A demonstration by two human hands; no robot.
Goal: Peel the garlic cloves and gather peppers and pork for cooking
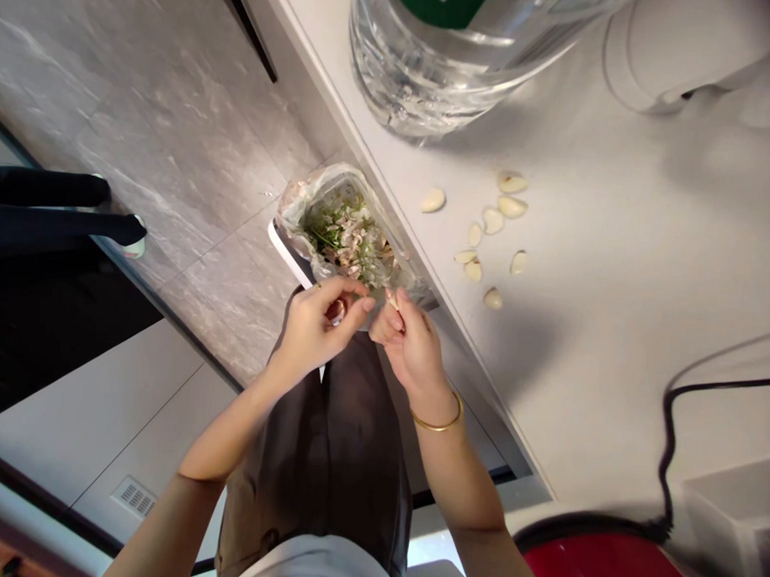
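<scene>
Bin ahead; loose cloves on the worktop; right hand pinches a clove, long axis binward; left grip unclear.

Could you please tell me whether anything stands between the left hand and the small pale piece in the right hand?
Nothing visible does: only a small gap separates the left hand from the pale piece, though the fingers of the right hand cover part of it. The bin sits lower, not between them.
</scene>
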